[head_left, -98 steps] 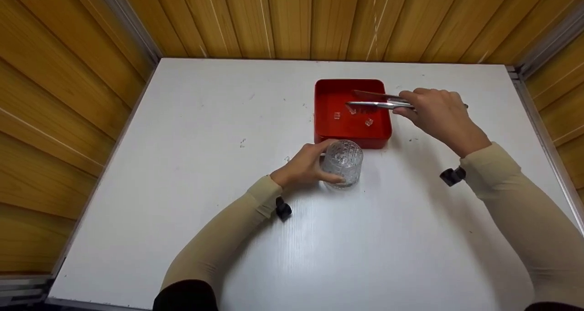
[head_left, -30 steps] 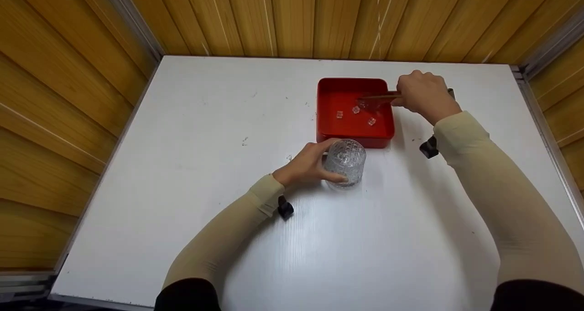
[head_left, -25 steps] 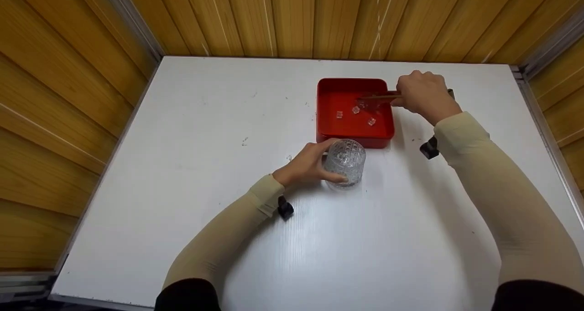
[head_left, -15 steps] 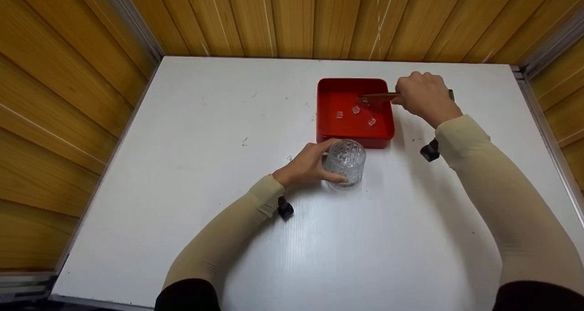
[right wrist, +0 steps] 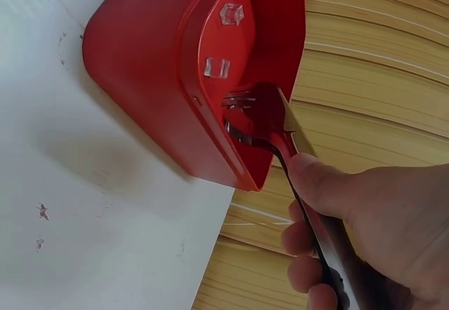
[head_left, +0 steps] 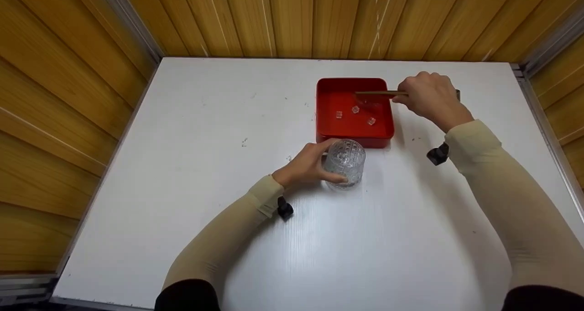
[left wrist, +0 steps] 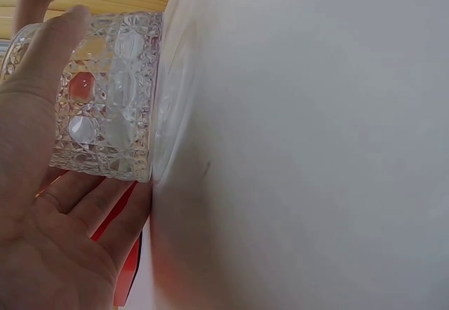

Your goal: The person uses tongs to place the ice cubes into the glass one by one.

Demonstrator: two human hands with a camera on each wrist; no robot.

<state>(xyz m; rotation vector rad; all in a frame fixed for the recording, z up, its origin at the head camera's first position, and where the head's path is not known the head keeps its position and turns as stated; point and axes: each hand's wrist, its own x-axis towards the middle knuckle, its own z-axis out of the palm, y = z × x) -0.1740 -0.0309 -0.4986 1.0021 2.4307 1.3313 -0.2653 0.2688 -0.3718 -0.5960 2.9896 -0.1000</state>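
Observation:
On the white table my left hand (head_left: 308,167) holds a clear cut-glass tumbler (head_left: 345,160), its thumb on the near side and fingers round the far side. In the left wrist view the faceted tumbler (left wrist: 105,92) stands with its base on the table. My right hand (head_left: 431,96) grips metal tongs (head_left: 381,92), which reach into a red square box (head_left: 353,143). The right wrist view shows the toothed tips of the tongs (right wrist: 330,236) inside, near the box wall; whether they hold a cube is unclear. Small clear cubes (head_left: 339,115) lie on the box floor.
The red box stands just behind the tumbler. Wood-look panels (head_left: 292,19) rise behind the table (head_left: 205,142) and along its sides. A black wrist mount (head_left: 285,208) hangs from the left sleeve, another (head_left: 438,154) from the right.
Over the last seconds the tongs have turned edge-on inside the box. Since half a second ago my right hand has shifted slightly right. The left hand and tumbler have stayed put.

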